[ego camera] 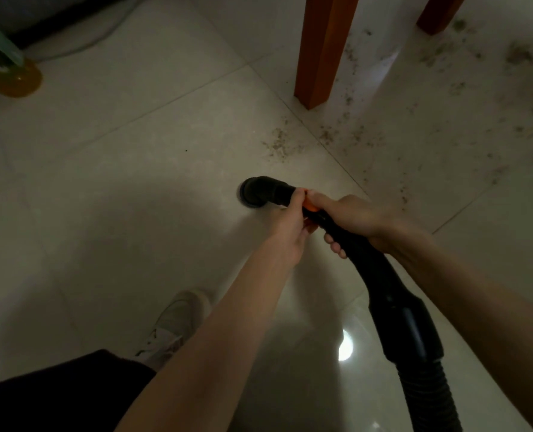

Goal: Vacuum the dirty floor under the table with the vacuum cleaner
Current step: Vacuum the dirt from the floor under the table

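A black vacuum hose handle point(380, 275) with a curved open nozzle end point(259, 191) runs from the lower right toward the middle of the pale tiled floor. My right hand point(358, 219) grips the handle just behind an orange slider point(310, 208). My left hand point(290, 226) pinches the handle at that orange part, fingers closed around it. Brownish dirt point(279, 145) is scattered on the tiles beyond the nozzle and spreads thicker to the upper right point(520, 54), around a wooden table leg point(321, 51).
A second wooden leg point(436, 14) stands at the top right. A yellow-based object point(12, 79) sits at the left edge, with a pale cable point(103, 35) on the floor behind it. My shoe point(174, 325) rests on the tiles at the lower middle.
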{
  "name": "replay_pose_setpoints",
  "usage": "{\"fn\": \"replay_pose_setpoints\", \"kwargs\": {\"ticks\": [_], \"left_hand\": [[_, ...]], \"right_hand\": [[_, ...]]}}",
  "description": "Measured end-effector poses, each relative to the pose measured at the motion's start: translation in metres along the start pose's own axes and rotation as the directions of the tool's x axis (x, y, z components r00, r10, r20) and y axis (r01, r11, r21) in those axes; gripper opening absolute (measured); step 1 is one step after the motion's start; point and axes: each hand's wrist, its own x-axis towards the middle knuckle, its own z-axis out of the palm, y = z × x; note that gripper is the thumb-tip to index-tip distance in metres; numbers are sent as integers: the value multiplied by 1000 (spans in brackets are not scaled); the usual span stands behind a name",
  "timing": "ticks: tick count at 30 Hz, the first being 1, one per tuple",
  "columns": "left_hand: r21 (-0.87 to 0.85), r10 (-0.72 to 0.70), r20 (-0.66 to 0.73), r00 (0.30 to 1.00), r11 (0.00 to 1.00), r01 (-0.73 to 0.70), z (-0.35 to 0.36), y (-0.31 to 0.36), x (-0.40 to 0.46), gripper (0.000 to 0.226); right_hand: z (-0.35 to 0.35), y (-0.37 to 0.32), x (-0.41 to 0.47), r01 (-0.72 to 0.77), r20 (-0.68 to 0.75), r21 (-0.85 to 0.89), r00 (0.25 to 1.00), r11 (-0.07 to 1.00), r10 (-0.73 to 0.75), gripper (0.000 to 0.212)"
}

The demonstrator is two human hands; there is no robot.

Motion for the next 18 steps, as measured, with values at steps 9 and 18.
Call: {"fn": "replay_pose_setpoints", "kwargs": {"ticks": [9, 18], "left_hand": [[66, -43, -11, 999, 997, 44, 20, 36, 10, 21], [120, -121, -72, 990, 984, 129, 33, 56, 6, 19]], "right_hand": [[-2, -19, 17, 7, -170, 21, 985, 1000, -4, 59], [-10, -32, 13, -56, -175, 35, 983, 998, 61, 60]]}}
